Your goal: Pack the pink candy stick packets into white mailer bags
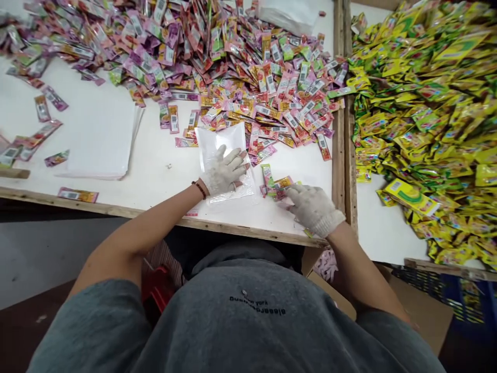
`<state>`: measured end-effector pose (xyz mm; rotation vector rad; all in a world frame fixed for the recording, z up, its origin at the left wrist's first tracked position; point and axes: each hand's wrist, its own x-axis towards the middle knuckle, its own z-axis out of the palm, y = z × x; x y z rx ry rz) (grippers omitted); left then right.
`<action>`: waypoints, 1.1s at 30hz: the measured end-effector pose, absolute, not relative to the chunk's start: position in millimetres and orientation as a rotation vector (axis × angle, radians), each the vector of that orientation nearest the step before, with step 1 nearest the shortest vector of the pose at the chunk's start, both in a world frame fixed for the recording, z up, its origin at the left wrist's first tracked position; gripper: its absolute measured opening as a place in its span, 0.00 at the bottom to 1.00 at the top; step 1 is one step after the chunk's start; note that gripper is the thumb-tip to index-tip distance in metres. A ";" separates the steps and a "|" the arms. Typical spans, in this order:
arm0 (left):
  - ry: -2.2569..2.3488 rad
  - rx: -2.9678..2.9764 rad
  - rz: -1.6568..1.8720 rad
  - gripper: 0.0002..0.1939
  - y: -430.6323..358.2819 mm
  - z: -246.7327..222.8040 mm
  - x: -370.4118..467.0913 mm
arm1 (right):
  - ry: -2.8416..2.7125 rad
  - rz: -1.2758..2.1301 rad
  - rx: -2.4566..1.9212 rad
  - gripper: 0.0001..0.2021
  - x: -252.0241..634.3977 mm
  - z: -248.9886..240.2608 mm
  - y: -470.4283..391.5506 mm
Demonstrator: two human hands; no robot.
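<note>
My left hand (224, 172), in a white glove with bare fingertips, lies spread on a white plastic bag (232, 135) flat on the table. The bag's lower part looks clear and wrinkled. To its right, my right hand (315, 208), gloved the same way, has its fingers bent around a small bunch of stick sachets (276, 187) in green, orange and pink. The palm hides part of these fingers. Just beyond the bag spreads a large heap of similar pink, purple and orange sachets (233, 67).
A stack of white bags (101, 135) lies on the left, with loose sachets (56, 97) beyond it. More white bags (289, 15) rest at the back. A wooden divider (345, 150) separates a heap of yellow packets (427, 114) on the right. A wooden rim (248, 231) edges the table's front.
</note>
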<state>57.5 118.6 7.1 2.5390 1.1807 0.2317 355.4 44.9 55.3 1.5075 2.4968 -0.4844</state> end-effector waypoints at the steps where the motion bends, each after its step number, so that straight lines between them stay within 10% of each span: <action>1: 1.258 2.542 0.276 0.25 112.9 8.1 57.8 | 2.573 -0.486 1.438 0.17 346.7 50.5 46.7; 11: 1.436 2.406 -0.038 0.11 12.1 25.2 17.7 | 2.850 -0.735 0.984 0.15 293.0 -5.1 70.8; 33: 1.759 1.092 0.579 0.15 59.5 12.0 8.3 | 2.346 -0.956 1.948 0.23 244.1 -1.5 122.9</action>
